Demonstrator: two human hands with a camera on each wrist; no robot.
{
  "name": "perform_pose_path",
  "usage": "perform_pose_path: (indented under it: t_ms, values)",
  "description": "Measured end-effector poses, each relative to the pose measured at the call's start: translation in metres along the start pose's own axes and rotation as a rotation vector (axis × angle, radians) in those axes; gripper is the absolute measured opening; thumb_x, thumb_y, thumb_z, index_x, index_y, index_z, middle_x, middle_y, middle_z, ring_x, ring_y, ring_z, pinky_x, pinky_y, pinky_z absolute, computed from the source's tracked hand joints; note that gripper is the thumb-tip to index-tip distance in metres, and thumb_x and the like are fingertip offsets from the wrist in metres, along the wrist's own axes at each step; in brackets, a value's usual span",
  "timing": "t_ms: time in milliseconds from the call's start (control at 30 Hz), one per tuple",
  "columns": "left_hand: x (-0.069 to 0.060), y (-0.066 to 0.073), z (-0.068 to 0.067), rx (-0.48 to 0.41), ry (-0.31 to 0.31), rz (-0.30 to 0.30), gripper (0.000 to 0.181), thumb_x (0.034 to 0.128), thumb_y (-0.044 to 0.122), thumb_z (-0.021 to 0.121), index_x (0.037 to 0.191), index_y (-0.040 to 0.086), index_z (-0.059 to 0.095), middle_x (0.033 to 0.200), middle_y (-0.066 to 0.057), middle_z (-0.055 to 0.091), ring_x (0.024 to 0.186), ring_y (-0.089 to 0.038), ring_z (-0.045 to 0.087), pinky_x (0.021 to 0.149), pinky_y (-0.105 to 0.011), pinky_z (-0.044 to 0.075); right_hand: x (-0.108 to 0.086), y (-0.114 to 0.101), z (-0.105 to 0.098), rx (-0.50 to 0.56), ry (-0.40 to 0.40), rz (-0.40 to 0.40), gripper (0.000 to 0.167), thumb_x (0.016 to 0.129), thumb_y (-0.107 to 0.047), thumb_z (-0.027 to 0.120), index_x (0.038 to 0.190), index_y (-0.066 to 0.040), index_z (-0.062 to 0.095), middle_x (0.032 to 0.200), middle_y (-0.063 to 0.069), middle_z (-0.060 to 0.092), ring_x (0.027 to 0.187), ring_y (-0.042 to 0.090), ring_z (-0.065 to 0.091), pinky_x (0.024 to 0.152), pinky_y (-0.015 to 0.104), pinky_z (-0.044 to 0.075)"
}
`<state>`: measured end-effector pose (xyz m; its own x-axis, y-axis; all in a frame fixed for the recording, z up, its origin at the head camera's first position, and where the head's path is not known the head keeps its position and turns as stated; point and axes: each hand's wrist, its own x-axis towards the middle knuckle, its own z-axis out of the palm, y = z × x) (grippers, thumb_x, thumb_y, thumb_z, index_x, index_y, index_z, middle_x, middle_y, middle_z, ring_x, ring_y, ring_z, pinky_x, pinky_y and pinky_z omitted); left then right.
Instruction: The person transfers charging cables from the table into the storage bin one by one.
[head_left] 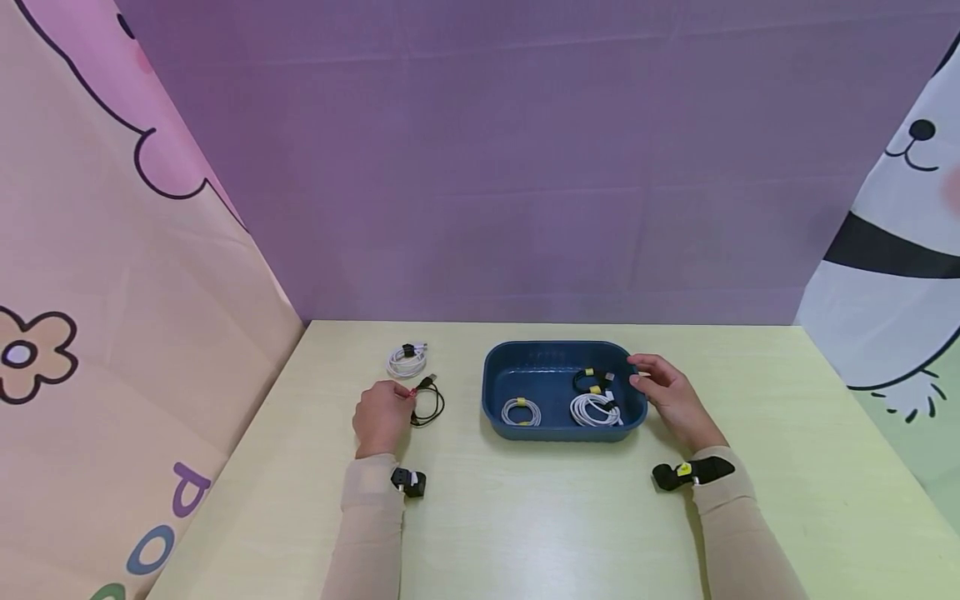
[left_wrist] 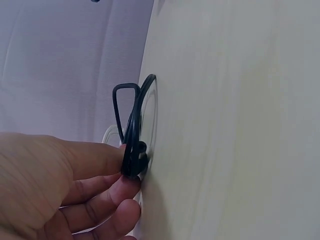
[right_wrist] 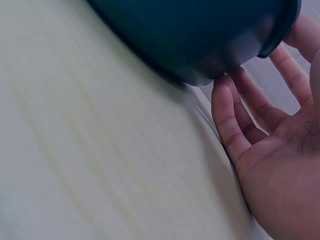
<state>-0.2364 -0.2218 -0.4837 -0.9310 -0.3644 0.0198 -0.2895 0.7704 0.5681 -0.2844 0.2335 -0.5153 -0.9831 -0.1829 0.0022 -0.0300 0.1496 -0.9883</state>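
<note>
Right of the left grip (head_left: 382, 419) loops its pinched black cable (left_wrist: 131, 155); the right grip (head_left: 678, 407) holds a blue tray (head_left: 558, 433).

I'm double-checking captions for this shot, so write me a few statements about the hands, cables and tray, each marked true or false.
1. The left hand pinches a black cable. True.
2. The right hand holds a white cable. False: the right hand touches the right end of the blue tray.
3. A pale coil with a yellow tie lies in the blue tray. True.
4. The white coil with a black tie is inside the blue tray. False: the white coil with a black tie lies outside it, on the table.
</note>
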Motion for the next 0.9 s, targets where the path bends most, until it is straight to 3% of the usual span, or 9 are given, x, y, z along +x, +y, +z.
perform_pose_path:
  t_ms: [300,533,900]
  values:
    - [-0.0007,0.0006,0.0005,0.006,0.005,0.012,0.016,0.0922,0.023,0.072,0.097,0.01,0.079,0.098,-0.012,0.078,0.082,-0.033,0.071,0.061,-0.041,0.048,-0.0021,-0.0027,0.0,-0.008,-0.002,0.011,0.054,0.102,-0.032,0.064,0.146,-0.006,0.047,0.131,-0.005,0.05,0.112,0.004,0.054,0.093,0.011,0.048]
    - [0.0016,0.0011,0.001,0.012,-0.009,0.035,0.015,0.0928,0.021,0.071,0.096,0.009,0.079,0.096,-0.012,0.078,0.078,-0.03,0.07,0.057,-0.037,0.045,0.0006,-0.0006,0.0001,-0.002,0.001,0.011,0.052,0.101,-0.034,0.065,0.144,-0.009,0.049,0.129,-0.008,0.05,0.113,0.005,0.055,0.093,0.012,0.049]
    - [0.0037,0.0018,0.0035,0.016,-0.034,0.052,0.016,0.094,0.023,0.072,0.097,0.01,0.079,0.094,-0.011,0.078,0.072,-0.025,0.068,0.053,-0.032,0.041,0.0017,0.0013,-0.0011,-0.011,0.005,0.031,0.053,0.101,-0.037,0.065,0.145,-0.012,0.05,0.135,-0.001,0.048,0.117,0.01,0.053,0.093,0.011,0.047]
